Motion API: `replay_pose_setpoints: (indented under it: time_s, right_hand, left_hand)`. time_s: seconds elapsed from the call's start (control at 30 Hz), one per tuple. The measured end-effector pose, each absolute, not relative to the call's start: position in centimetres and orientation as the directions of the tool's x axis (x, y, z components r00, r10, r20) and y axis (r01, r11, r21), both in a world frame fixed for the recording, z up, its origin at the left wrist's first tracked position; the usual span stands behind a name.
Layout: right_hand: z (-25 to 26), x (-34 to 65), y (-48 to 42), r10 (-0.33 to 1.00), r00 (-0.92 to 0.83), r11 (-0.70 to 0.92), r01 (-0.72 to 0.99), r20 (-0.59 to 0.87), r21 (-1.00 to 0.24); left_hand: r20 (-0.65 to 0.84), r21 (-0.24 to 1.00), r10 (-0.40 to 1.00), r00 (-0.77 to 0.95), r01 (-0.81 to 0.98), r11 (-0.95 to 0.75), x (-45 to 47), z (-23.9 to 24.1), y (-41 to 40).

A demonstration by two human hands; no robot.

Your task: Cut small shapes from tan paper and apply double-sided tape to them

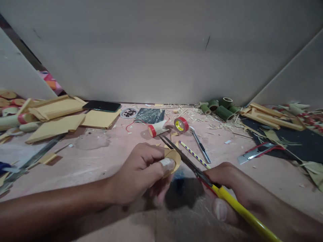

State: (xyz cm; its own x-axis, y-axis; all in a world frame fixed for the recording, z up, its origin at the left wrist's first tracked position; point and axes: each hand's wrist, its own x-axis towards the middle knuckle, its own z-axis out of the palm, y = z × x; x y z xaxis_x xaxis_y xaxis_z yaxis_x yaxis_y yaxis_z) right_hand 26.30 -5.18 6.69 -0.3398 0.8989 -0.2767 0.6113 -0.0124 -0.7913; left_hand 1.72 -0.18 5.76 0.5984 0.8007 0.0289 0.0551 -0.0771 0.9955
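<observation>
My left hand [146, 171] pinches a small rounded piece of tan paper [176, 155] between thumb and fingers, and pale material covers the thumb tip. In my right hand [232, 195] is a pair of scissors [189, 161] with dark blades and a yellow handle. The blades point up and left, just past the paper's right edge; whether they touch it I cannot tell. Beyond the blade tips lies a pale tube [160, 128] with a red-taped end. Behind the scissors rest a roll of red tape [181, 125] and a dotted yellow pencil [193, 154].
Beyond the pencil lies a thin craft knife [201, 146]. A red-edged cutter [259, 151] is farther right, near wooden frames [275, 116]. Green bamboo pieces [224, 112] and shavings lie at the back, by a grey partition. Left are folded tan papers [55, 127] and a black phone [102, 106].
</observation>
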Motion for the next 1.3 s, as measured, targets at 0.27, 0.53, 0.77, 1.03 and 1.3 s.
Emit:
replay_pose_setpoints:
  time_s: [0.27, 0.53, 0.77, 1.03, 1.3]
  right_hand:
    - [6.9, 26.2, -5.3, 0.919, -0.277, -0.059, 0.605, -0.279, -0.794]
    - [6.5, 26.4, -5.3, 0.919, -0.299, -0.043, 0.572, -0.258, -0.819]
    - [7.4, 25.8, -4.1, 0.873, -0.396, -0.06, 0.496, -0.287, -0.866]
    - [6.7, 24.9, -4.3, 0.979, -0.178, -0.017, 0.412, -0.099, -0.911]
    - [6.2, 23.5, -5.0, 0.907, -0.371, -0.108, 0.254, -0.2, -0.961]
  left_hand:
    - [0.069, 0.978, 0.747, 0.661, 0.103, -0.181, 1.2, 6.3, 0.7]
    - [0.074, 0.958, 0.681, 0.728, 0.137, -0.251, 0.5, 7.1, 1.7]
    - [0.032, 0.981, 0.712, 0.702, 0.116, -0.158, 0.6, 7.4, 1.8]
    - [-0.171, 0.981, 0.635, 0.753, 0.187, 0.044, 1.6, 6.4, 0.5]
    - [-0.304, 0.952, 0.481, 0.822, 0.275, 0.13, 2.5, 5.5, -0.9]
